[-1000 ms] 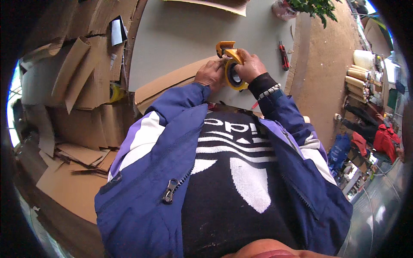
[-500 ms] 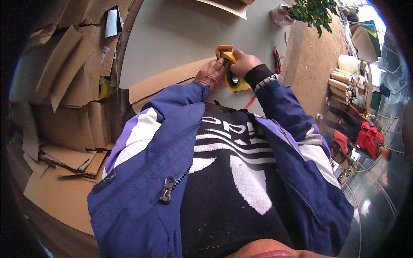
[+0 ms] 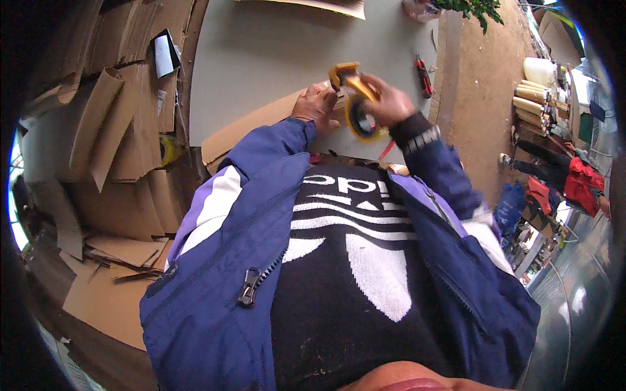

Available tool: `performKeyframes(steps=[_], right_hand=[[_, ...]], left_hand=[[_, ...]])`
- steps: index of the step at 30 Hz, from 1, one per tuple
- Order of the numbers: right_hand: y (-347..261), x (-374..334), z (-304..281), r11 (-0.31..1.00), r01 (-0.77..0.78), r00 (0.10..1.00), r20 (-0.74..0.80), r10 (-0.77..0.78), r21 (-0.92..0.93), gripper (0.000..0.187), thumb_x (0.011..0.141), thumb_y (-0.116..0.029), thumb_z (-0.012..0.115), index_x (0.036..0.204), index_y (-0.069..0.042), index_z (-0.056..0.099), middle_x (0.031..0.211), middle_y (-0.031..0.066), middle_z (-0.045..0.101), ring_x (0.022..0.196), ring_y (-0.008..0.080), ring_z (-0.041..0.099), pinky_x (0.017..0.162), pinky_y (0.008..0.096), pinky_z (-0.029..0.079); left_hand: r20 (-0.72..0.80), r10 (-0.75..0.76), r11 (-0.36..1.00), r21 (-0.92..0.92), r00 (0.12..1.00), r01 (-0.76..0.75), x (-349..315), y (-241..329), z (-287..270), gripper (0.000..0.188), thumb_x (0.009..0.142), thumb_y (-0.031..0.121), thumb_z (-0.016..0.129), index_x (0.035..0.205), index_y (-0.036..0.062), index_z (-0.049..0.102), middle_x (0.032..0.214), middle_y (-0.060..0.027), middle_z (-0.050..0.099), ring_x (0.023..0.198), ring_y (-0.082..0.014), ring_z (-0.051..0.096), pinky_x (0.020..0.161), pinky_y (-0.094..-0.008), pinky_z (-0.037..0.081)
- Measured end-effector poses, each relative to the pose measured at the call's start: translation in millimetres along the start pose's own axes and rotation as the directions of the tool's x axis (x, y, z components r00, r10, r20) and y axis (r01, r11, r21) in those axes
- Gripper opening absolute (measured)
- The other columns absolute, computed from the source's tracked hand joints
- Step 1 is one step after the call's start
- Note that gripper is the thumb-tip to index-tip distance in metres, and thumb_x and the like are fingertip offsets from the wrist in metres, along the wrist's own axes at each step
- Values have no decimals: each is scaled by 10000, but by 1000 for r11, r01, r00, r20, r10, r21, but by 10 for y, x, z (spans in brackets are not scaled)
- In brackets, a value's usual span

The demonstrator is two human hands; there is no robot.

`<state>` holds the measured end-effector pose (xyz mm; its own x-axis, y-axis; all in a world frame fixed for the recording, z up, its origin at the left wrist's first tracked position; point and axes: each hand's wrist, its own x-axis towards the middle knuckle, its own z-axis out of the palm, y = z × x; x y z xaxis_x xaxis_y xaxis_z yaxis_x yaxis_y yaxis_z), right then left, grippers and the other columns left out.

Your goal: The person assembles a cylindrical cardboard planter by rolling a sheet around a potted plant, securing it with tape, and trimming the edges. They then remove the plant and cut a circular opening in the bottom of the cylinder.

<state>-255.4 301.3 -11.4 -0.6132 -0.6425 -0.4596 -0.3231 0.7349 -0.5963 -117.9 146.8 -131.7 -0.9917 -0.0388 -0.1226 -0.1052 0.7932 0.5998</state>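
Observation:
A long folded piece of brown cardboard (image 3: 251,130) lies slantwise on the grey tabletop, partly hidden by my left sleeve. My left hand (image 3: 315,107) is closed over its right end, fingers bent and thumb pointing right. Just to the right, my right hand (image 3: 391,104) grips a yellow tape dispenser (image 3: 352,81) by its handle. The dispenser's head is raised beside my left fingertips, slightly blurred, and its roll of yellow tape (image 3: 356,122) hangs below. Whether a strip of tape runs between the dispenser and the cardboard, I cannot tell.
A red-and-black utility knife (image 3: 424,77) lies right of my hands on the grey tabletop (image 3: 261,55). A potted plant (image 3: 466,10) stands at the far right edge. Stacked cardboard (image 3: 124,124) crowds the left side. Someone in red and dark clothing (image 3: 580,179) is at the right.
My right hand has drawn the tape dispenser slightly right, away from my left hand. My left fingers have come off the dispenser's head and curled on the cardboard's end. The view has shifted a little.

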Motion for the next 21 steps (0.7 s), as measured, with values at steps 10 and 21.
performKeyframes(steps=[10,21], right_hand=[[346,-774,721,977,-132,968,-236,91,-165,729,754,-284,738,1432,-355,481,923,193,636,836,386,691,739,494,566],[317,-938,675,998,-66,944,-322,67,15,703,723,-275,759,1389,-348,545,885,167,623,760,367,681,690,458,568]], left_hand=[[-32,73,991,117,997,-69,57,-27,63,1013,639,426,872,1452,86,374,1408,-124,519,1280,-334,452,1059,-510,363],[112,-54,984,176,992,34,329,-94,152,1221,559,605,852,1508,39,331,1530,-199,374,1429,-359,340,1139,-484,310]])
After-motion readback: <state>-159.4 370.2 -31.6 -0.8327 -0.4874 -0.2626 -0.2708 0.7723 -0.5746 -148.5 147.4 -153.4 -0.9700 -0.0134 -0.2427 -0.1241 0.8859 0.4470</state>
